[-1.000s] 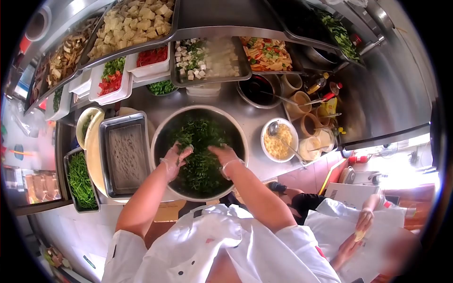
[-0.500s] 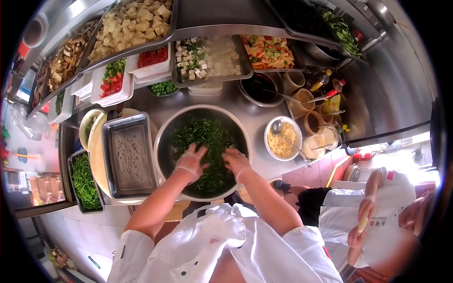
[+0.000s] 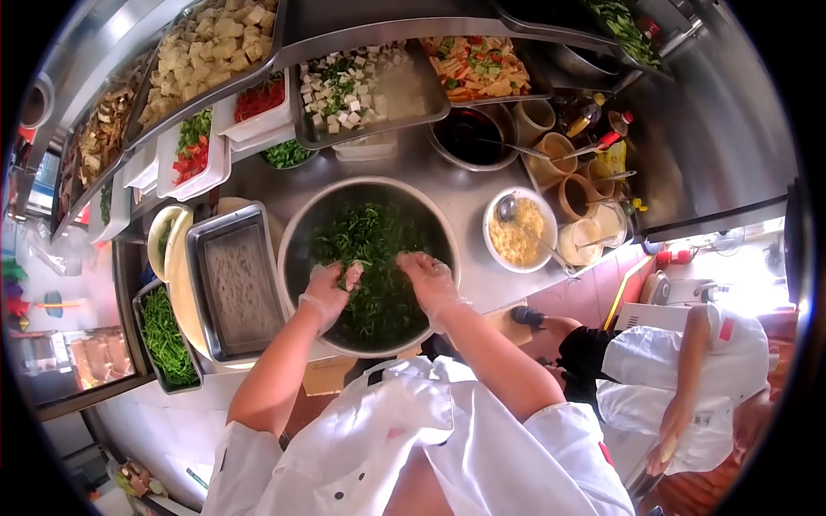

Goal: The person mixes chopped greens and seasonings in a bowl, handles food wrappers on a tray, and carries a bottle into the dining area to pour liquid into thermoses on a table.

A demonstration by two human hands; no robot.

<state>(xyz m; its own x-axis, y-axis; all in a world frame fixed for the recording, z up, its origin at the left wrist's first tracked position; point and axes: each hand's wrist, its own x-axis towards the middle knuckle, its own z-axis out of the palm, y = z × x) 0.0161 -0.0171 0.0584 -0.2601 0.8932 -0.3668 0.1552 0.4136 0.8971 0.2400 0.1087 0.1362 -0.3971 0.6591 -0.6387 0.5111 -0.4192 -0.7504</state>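
A wide steel mixing bowl [image 3: 295,225] holds dark green chopped leafy greens [image 3: 370,310]. Both my hands are inside it, in clear plastic gloves. My left hand [image 3: 329,288] is at the left side of the greens, its fingers curled inward around some of them. On the opposite side my right hand [image 3: 428,279] has its fingers bent down and closed on greens, fingertips partly hidden. A gap of loose greens lies between the two hands.
Left of the bowl lies a steel tray [image 3: 237,284] on a round board, beside a tray of cut green beans [image 3: 168,340]. A white bowl of minced garlic [image 3: 516,228], a dark sauce pot [image 3: 471,138] and seasoning jars stand right. Food trays overhang behind. A co-worker [image 3: 688,378] stands right.
My hands have moved farther apart, the left one leftward, and their fingers have curled in from a more spread pose. The view has shifted slightly; the co-worker's arms have lowered.
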